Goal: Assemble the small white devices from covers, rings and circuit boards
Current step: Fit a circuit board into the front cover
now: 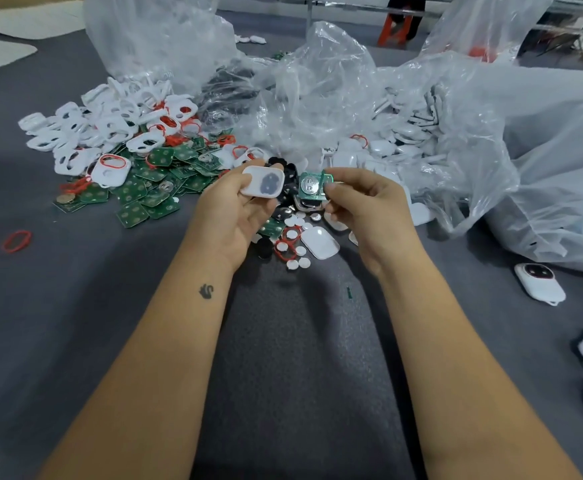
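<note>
My left hand (234, 209) grips a white cover (263, 182) with a dark pad showing inside it, held above the table's middle. Just to its right, my right hand (366, 206) pinches a green circuit board (312, 186) carrying a round silver cell. The two parts are close but apart. Below my hands lie small white discs (295, 221), red rings (288, 249), black round pads (265, 249) and one white cover (320, 242).
A heap of green boards (151, 188) and white frames with red rings (110, 133) lies at left. Crumpled clear plastic bags (335, 98) holding white parts fill the back and right. Assembled white devices (539, 282) lie at right. A loose red ring (16, 241) rests on the grey cloth.
</note>
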The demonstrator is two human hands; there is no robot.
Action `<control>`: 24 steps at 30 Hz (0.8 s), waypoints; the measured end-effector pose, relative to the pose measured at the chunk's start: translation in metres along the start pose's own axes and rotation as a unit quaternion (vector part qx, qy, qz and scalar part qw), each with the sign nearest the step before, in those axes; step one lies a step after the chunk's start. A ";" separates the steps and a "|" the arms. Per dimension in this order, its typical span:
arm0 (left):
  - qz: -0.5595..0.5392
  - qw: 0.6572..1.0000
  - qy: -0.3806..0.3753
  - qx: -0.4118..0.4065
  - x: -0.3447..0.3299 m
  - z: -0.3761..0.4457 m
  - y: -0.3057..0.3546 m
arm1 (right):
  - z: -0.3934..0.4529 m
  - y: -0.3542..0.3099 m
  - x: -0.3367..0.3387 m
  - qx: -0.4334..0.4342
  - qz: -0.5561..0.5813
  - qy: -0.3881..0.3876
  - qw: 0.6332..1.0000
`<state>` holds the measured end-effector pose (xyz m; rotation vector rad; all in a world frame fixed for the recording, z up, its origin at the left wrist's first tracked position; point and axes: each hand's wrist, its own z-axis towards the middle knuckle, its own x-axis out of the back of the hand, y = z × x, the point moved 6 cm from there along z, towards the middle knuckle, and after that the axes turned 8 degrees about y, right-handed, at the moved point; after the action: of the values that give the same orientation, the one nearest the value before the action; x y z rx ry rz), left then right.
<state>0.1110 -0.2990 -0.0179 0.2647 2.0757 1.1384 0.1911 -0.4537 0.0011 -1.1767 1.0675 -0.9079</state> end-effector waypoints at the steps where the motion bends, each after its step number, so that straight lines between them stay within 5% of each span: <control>1: 0.002 1.000 0.004 -0.002 0.001 0.000 0.001 | 0.001 -0.001 0.002 0.010 -0.012 0.012 1.000; 4: 0.006 1.000 0.010 -0.001 0.004 0.000 0.003 | 0.003 -0.013 0.013 0.195 -0.255 0.066 0.945; 6: 0.009 1.000 0.005 0.002 0.004 -0.001 0.002 | 0.002 -0.010 0.006 0.265 -0.415 0.011 0.870; 7: 0.013 1.000 0.001 0.003 0.004 -0.002 0.001 | 0.002 -0.007 0.006 0.266 -0.432 -0.004 0.862; 12: 0.037 0.999 -0.007 0.002 0.002 -0.002 -0.001 | -0.002 -0.023 0.024 0.283 -0.281 0.122 0.909; 16: 0.044 0.999 -0.008 -0.003 0.000 -0.003 -0.001 | -0.001 -0.016 0.022 0.156 -0.133 0.079 0.976; 24: 0.075 0.996 -0.036 -0.006 -0.006 -0.007 -0.005 | -0.003 -0.010 0.012 0.091 -0.071 0.001 0.993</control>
<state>0.1111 -0.3089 -0.0168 0.4571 2.0114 1.2113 0.1915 -0.4676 0.0087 -1.1096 0.8906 -1.0950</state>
